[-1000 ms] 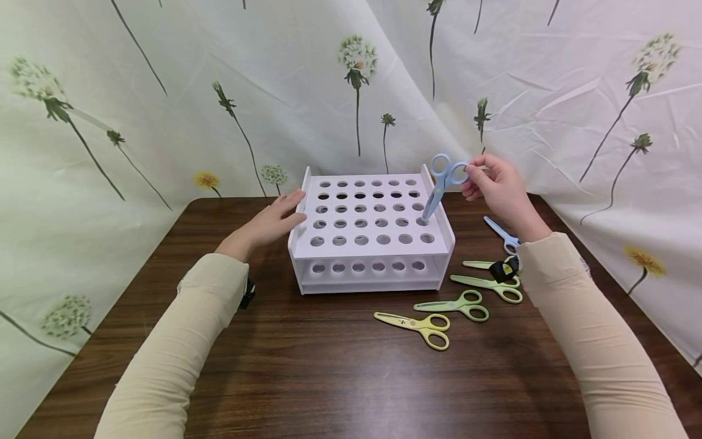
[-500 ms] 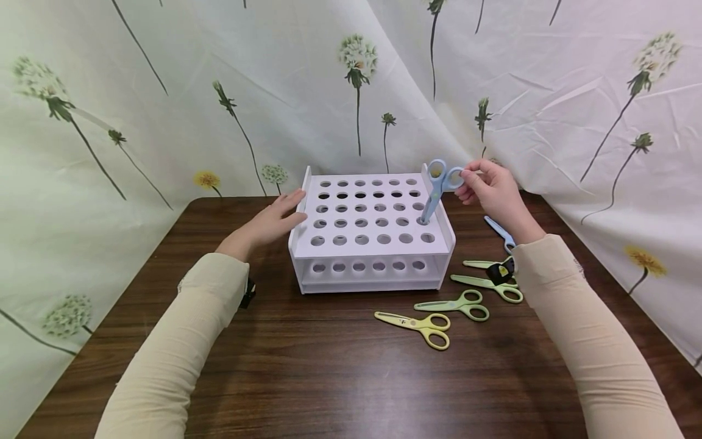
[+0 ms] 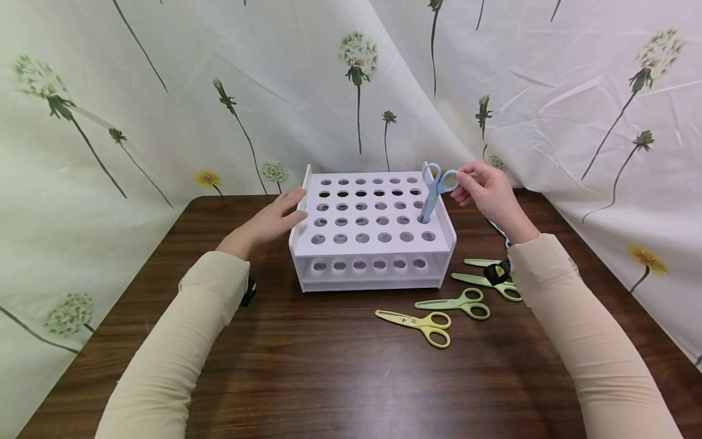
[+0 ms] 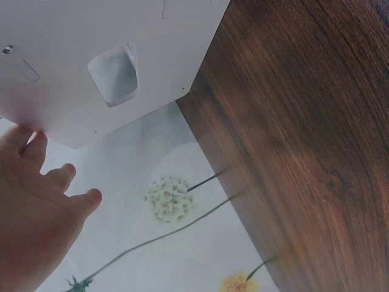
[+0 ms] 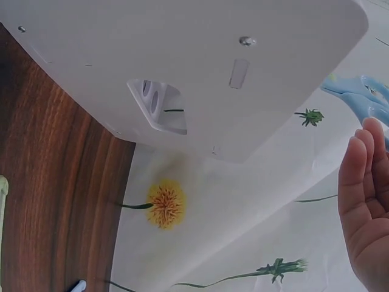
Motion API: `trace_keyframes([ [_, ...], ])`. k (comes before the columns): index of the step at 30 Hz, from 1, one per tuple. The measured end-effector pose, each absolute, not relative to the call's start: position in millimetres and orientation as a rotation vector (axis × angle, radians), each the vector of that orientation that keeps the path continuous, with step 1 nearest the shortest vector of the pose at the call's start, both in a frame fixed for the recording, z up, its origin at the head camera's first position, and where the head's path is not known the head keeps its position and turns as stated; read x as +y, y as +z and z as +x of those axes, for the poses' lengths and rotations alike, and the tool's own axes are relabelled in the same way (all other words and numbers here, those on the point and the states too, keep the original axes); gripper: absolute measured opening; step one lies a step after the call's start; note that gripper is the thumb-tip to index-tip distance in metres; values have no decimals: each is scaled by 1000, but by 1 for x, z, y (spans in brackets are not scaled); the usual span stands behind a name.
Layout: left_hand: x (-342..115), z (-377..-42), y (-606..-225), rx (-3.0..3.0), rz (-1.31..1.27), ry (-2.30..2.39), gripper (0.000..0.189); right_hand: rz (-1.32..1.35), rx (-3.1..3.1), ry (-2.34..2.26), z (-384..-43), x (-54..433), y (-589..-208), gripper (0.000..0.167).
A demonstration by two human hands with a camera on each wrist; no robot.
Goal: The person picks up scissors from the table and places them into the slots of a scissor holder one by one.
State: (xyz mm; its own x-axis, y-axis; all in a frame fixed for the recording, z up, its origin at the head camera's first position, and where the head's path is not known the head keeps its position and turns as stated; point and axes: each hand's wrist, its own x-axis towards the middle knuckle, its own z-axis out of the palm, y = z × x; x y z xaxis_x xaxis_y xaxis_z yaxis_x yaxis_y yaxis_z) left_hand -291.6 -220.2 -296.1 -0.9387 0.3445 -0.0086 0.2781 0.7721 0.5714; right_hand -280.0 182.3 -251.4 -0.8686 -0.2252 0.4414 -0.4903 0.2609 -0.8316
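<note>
My right hand (image 3: 487, 190) pinches one handle loop of a pair of light blue scissors (image 3: 431, 196). Their tip is in a hole near the right edge of a white rack (image 3: 371, 247), second row from the front, and the scissors stand slightly tilted. In the right wrist view the blue scissors (image 5: 358, 97) show beyond the rack's side panel (image 5: 200, 55), partly behind my fingers. My left hand (image 3: 269, 221) rests its straight fingers on the rack's left side. The left wrist view has those fingers of the left hand (image 4: 42, 194) at the panel's edge.
On the dark wooden table (image 3: 307, 372) lie yellow scissors (image 3: 419, 324) and green scissors (image 3: 457, 303), with more green scissors (image 3: 482, 280) to the right. Another blue pair (image 3: 498, 230) is mostly hidden by my right wrist. A flowered cloth (image 3: 285, 73) hangs behind.
My right hand has moved left and slightly down with the blue scissors. Their blades have become more upright and sit a little lower in the hole. The left hand stays at the rack's side.
</note>
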Motion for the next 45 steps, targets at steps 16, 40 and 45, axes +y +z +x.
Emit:
trace_keyframes([
  [16,-219,-293,-296,2851,494,895,61,611,-2386,1560,-299,184,-272,17],
  [40,-219,-294,-297,2857,514,884,61,586,-2458,1528,-312,185,-292,23],
  [45,-219,-293,-297,2865,503,887,61,541,-2490,1525,-312,185,-294,24],
])
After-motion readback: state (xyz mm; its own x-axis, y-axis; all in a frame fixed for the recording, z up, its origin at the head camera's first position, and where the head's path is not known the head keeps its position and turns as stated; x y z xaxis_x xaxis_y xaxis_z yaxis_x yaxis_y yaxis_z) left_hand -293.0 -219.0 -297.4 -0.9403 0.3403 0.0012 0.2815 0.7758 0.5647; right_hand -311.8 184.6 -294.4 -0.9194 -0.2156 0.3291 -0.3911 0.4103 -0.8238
